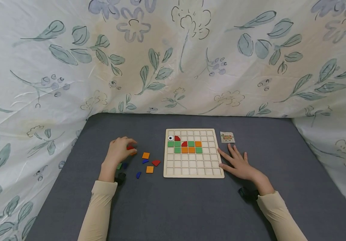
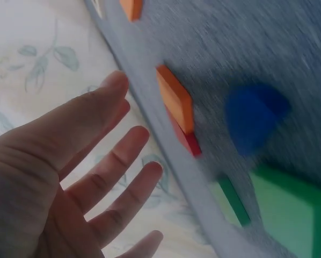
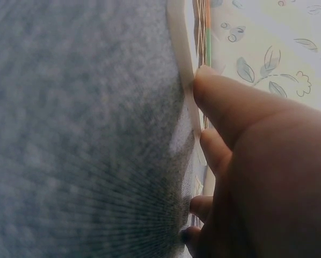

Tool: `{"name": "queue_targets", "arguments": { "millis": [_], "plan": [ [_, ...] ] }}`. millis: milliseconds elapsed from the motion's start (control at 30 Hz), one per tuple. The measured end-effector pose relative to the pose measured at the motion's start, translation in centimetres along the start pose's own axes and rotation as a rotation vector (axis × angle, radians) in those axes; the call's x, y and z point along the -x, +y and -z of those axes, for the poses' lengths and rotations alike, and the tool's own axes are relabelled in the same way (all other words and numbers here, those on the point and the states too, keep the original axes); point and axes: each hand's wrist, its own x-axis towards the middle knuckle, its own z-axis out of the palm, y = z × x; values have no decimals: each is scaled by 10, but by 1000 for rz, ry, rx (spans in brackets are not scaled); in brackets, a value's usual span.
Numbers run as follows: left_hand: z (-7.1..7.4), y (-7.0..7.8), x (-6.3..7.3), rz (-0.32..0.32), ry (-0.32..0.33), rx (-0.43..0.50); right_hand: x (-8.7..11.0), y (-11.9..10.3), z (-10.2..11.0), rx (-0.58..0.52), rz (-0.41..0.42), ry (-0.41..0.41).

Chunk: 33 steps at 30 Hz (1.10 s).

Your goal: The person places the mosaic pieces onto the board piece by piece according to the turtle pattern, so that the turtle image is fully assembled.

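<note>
My left hand (image 1: 118, 150) hovers at the left over loose tiles, its fingers parted and nothing between them. Just beyond the fingertips in the left wrist view lie an orange tile (image 2: 175, 99) and a red tile (image 2: 188, 141). A blue piece (image 2: 254, 115) and a green tile (image 2: 292, 207) are nearer that wrist. My right hand (image 1: 239, 164) is spread flat at the right edge of the wooden grid board (image 1: 203, 167), thumb and forefinger touching its rim. On the board, green, orange and red tiles and a round eye tile (image 1: 170, 138) form a pattern.
Between the left hand and the board lie orange squares (image 1: 150, 169), a red piece (image 1: 156, 162) and small blue pieces (image 1: 138, 174). A picture card (image 1: 227, 137) is behind the right hand. Patterned cloth (image 1: 148, 100) rises behind the dark tabletop (image 1: 185, 207).
</note>
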Motion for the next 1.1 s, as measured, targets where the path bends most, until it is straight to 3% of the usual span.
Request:
{"name": "queue_targets", "arguments": {
  "millis": [500,1100],
  "plan": [
    [4,-25,-1,35,-36,-42,1,-2,3,4,-2,0],
    [2,-26,-11,18,-95,-60,0,0,0,3,3,6]
  ]
}}
